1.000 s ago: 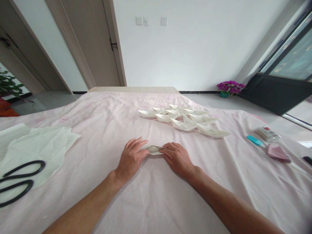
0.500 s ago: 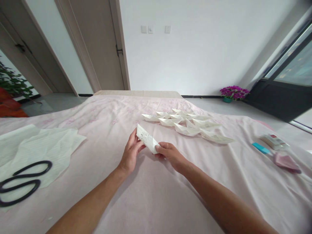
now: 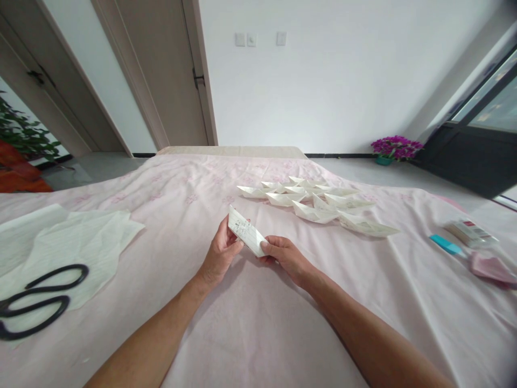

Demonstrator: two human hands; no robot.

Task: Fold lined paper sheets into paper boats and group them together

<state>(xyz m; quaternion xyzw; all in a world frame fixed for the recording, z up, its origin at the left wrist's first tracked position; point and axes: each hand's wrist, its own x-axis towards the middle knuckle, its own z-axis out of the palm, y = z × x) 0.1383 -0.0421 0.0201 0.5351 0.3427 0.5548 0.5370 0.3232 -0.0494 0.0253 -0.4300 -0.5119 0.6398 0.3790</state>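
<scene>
A small folded piece of paper [image 3: 246, 230], white with dark writing on its face, is held above the pink cloth. My left hand [image 3: 221, 247] grips its left end, with the thumb at the lower edge and fingers behind it. The right end is pinched by my right hand [image 3: 283, 255], thumb on the front face and the other fingers underneath. Beyond my hands, several folded paper boats [image 3: 315, 209] stand close together on the cloth, to the right of centre.
Paper sheets [image 3: 97, 237] lie at the left, with black-handled scissors [image 3: 44, 304] on top. At the right are a blue object [image 3: 445, 244], a packaged block [image 3: 470, 233] and a pink item [image 3: 490, 268]. A pink floral cloth [image 3: 242, 334] covers the surface.
My left thumb has come down to the paper's lower edge. Both hands still hold the folded paper in nearly the same place, and the view has shifted slightly.
</scene>
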